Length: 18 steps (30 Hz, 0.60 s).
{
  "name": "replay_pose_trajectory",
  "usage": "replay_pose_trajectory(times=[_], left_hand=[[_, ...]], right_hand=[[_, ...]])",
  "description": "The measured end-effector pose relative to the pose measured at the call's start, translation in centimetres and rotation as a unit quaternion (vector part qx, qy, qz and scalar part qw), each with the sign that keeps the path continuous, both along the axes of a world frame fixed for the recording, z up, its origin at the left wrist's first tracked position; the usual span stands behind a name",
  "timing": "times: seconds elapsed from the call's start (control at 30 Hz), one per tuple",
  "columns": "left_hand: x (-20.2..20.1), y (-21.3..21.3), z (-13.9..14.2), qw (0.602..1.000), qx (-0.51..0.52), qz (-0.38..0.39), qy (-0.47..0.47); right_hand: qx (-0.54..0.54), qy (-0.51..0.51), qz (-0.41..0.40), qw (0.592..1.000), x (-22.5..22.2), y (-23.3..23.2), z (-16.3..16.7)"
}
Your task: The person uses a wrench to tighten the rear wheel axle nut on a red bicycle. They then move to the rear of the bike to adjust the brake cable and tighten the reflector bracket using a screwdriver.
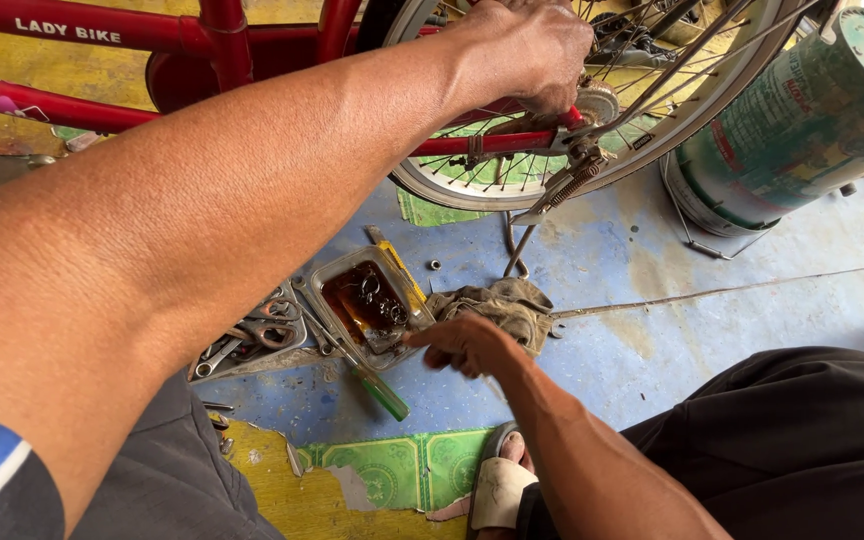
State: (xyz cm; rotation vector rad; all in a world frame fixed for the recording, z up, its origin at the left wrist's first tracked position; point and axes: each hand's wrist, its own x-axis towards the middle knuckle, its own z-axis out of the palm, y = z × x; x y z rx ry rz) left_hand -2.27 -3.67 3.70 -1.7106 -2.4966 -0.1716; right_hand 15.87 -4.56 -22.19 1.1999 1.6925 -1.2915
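While the left hand (527, 50) is clenching its grip on the red bicycle frame stay (492, 143) by the spoked rear wheel (672, 110), the right hand (462, 342) is grasping a slim tool, too hidden to identify, at the rim of the rectangular metal tray of brown oil (337, 272). That tray's long axis is running diagonally across the blue floor (652, 340), just beside a dirty rag (502, 300), with open room lying rightward.

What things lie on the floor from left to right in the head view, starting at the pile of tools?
Pile of wrenches → green-handled screwdriver → metal tray of dark oil → right hand → dirty rag → paint bucket.
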Motion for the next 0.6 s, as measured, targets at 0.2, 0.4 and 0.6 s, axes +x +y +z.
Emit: replay_pose_trajectory(times=[0.2, 0.4, 0.6], left_hand=[[-0.3, 0.4, 0.0, 1.0, -0.011, 0.001, -0.026], [-0.7, 1.2, -0.3, 1.0, -0.02, -0.005, -0.003], [-0.8, 1.4, -0.4, 1.0, -0.029, -0.005, 0.004]], right_hand=[[0.09, 0.112, -0.129, 0.981, -1.2, 1.8, -0.4], [0.14, 0.08, -0.051, 0.986, -0.6, 0.4, -0.9], [0.165, 0.062, -0.055, 0.983, -1.2, 1.0, -1.3]])
